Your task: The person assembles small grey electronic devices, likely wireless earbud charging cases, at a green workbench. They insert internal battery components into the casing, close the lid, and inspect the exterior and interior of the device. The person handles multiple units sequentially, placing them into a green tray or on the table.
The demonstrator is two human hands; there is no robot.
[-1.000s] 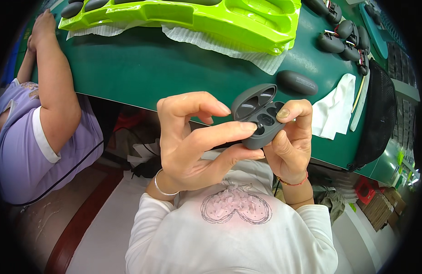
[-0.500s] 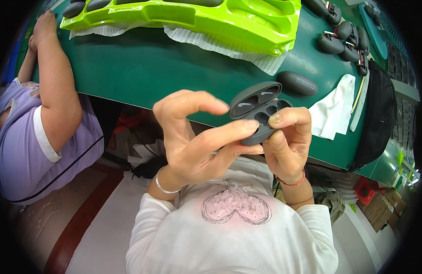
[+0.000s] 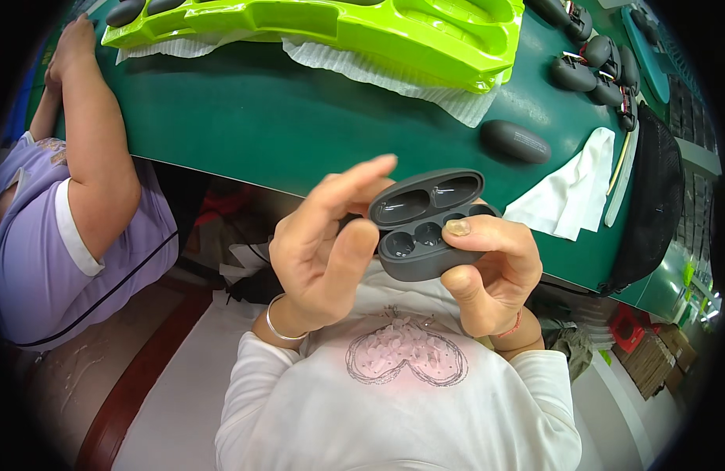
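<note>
A dark grey earbud charging case (image 3: 413, 263) is held up in front of my chest. Its lid (image 3: 429, 196) stands raised, and round hollows show inside the base. My right hand (image 3: 496, 263) grips the case's right end, thumb and forefinger pinching the rim and front. At the left end is my left hand (image 3: 323, 255), with thumb and forefinger stretched out and apart beside the lid. Whether its other fingers touch the case's back is hidden. On the green table (image 3: 245, 125), beyond my right hand, lies a closed dark case (image 3: 516, 141).
A bright green moulded tray (image 3: 425, 55) rests on white padding along the far side. Several dark cases (image 3: 574, 74) sit at the far right. A white cloth (image 3: 567, 188), a thin stick (image 3: 618, 163) and a black mesh pouch (image 3: 649, 204) lie nearby. Another person's arm (image 3: 99, 133) is at left.
My left thumb has come off the case rim and the left hand has drawn back. The case has turned, so its hollows and lid face me more, and it sits slightly lower.
</note>
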